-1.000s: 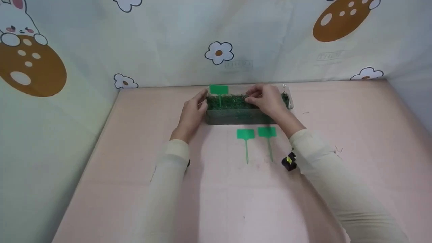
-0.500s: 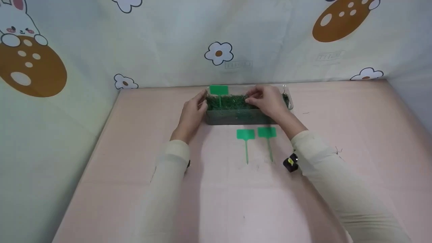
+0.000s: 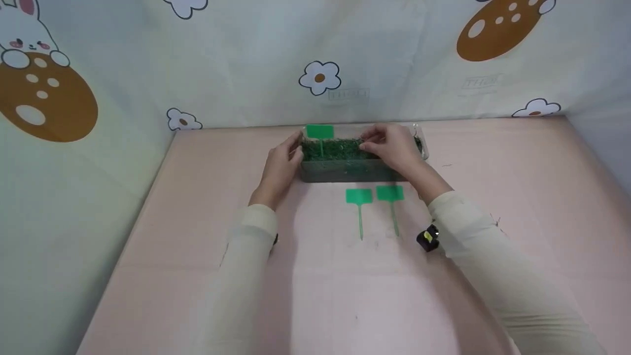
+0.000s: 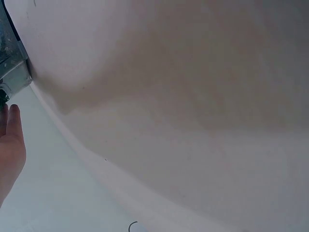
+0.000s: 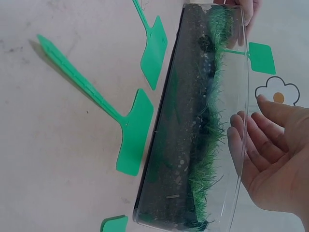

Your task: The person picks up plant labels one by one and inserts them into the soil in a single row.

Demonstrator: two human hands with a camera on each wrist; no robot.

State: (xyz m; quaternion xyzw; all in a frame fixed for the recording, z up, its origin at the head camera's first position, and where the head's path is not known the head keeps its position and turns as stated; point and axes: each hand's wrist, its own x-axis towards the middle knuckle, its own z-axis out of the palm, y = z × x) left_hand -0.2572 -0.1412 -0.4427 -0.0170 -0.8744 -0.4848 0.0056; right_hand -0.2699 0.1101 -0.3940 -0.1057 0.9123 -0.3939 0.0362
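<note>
A clear plastic box [image 3: 345,172] with dark soil and a strip of green grass [image 3: 345,149] stands at the back of the table. One green plant label [image 3: 320,131] is stuck upright in the grass near the left end. My left hand [image 3: 280,165] rests with fairly straight fingers against the box's left end. Over the right half of the grass is my right hand [image 3: 392,148]; in the right wrist view its fingers [image 5: 260,145] are loosely bent, the thumb stands apart, and nothing shows between them. Two plant labels, a left one [image 3: 359,196] and a right one [image 3: 390,193], lie before the box.
In the right wrist view, the corner of another green label [image 5: 113,224] shows at the bottom edge; my right forearm hides that spot in the head view. A pale cloth [image 3: 236,79] printed with flowers hangs close behind the box. Pinkish cloth [image 3: 330,296] covers the table.
My right forearm and wrist have shifted slightly to the right, while the fingers stay over the same part of the grass. The left hand, box and labels have not moved.
</note>
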